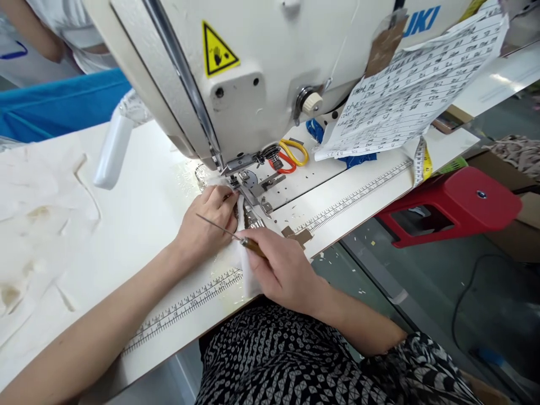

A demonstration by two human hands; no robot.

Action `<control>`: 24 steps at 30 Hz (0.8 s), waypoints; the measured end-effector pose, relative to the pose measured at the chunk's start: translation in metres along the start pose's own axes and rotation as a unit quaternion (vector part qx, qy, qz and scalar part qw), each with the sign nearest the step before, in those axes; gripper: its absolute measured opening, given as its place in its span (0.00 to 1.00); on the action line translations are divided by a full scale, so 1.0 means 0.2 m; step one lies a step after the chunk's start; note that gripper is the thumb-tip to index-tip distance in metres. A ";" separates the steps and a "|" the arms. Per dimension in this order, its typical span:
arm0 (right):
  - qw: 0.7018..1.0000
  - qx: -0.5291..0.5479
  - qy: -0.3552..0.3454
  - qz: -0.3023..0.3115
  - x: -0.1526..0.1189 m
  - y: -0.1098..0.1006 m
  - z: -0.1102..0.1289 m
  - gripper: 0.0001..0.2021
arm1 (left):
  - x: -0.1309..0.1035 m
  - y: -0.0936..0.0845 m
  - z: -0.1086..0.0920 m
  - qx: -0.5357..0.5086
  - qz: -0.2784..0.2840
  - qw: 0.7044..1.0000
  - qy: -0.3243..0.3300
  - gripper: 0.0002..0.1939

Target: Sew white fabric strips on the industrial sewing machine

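Note:
My left hand [211,216] is on the sewing machine's bed, its fingers curled on a narrow strip of white fabric [250,278] right beside the presser foot [241,183]. Closed around the wooden handle of an awl [252,246], my right hand [280,264] sits just nearer to me, over the same strip. The awl's thin metal shaft points left, across the fingers of my left hand. Fabric runs from the foot down between both hands to the table's front edge. My left fingertips are partly hidden.
The white sewing machine [270,73] stands over the table, with a handwritten sheet [413,101] hanging at right. Scissors [295,153] lie behind the foot. White fabric pieces [37,225] cover the left side. A red stool [476,197] stands at right; another person [54,39] is at upper left.

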State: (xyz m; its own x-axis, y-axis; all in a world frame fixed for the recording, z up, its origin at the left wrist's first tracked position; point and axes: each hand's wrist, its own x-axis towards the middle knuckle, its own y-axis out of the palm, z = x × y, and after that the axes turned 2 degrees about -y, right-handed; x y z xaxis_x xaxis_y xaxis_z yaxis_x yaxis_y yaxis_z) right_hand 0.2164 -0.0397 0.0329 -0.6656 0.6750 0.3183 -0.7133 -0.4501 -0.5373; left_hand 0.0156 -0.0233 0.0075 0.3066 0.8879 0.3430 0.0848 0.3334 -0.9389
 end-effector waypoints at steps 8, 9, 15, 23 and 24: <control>0.995 -0.032 -0.096 0.014 0.00 0.07 0.08 0.19 | 0.09 0.00 0.01 0.009 0.025 0.997 -0.068 0.15; 0.996 -0.047 -0.080 0.015 -0.02 0.06 0.06 0.19 | 0.08 0.01 0.02 -0.007 0.006 0.996 -0.083 0.14; 0.983 -0.158 0.089 -0.009 -0.06 -0.02 -0.09 0.20 | 0.05 0.04 0.08 -0.201 -0.064 0.968 -0.139 0.08; 0.955 -0.282 0.094 0.002 0.03 0.01 -0.16 0.17 | 0.07 0.02 0.07 -0.304 -0.057 0.926 -0.215 0.05; 0.954 -0.287 0.085 -0.001 0.04 0.01 -0.17 0.17 | 0.07 0.02 0.07 -0.309 -0.057 0.924 -0.218 0.05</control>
State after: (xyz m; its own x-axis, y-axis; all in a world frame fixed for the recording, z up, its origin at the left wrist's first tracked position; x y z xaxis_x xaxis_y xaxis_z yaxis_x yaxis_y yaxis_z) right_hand 0.2174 -0.0164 0.0080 -0.5847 0.7823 0.2149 -0.4445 -0.0874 -0.8915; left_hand 0.0068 -0.0043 0.0092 -0.1383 0.9461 0.2928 0.6591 0.3086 -0.6858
